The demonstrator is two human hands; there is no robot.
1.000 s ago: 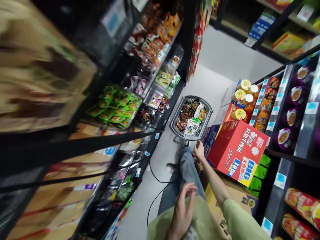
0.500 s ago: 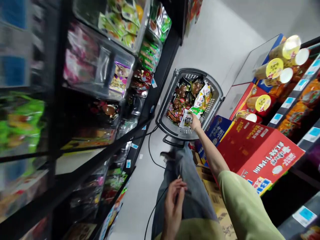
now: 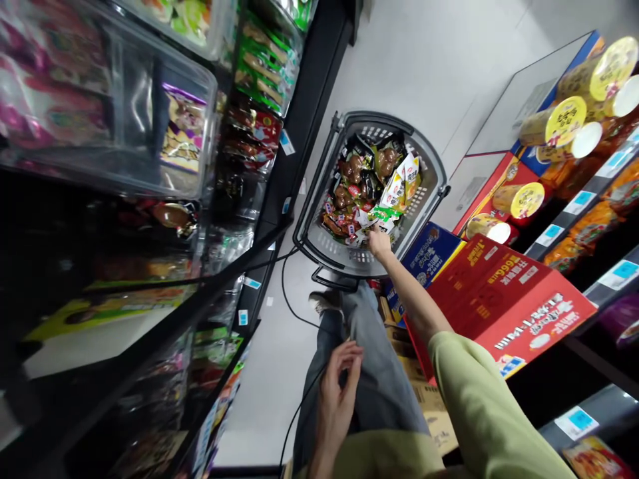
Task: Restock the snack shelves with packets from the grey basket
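Note:
On the floor ahead stands a grey shopping basket with packaged snacks in its bottom. My right hand reaches down inside its near end, fingers closed on a white snack packet whose lower part is covered by the hand. Just above lies a green-and-white packet. White and yellow packets and dark packs with brown pieces fill the middle. In front of my legs hovers my left hand, loosely curled, thumb apart from the fingers, with nothing visible in it.
Dark shelving with clear plastic bins of snacks runs along the left. To the right are red cartons, tub-shaped cups and a tagged shelf. A black cable hangs near the basket and my legs.
The view has shifted, so the left shelf bins look nearer and larger. My right hand has moved slightly lower over the white packet in the basket. My left hand stays curled as before.

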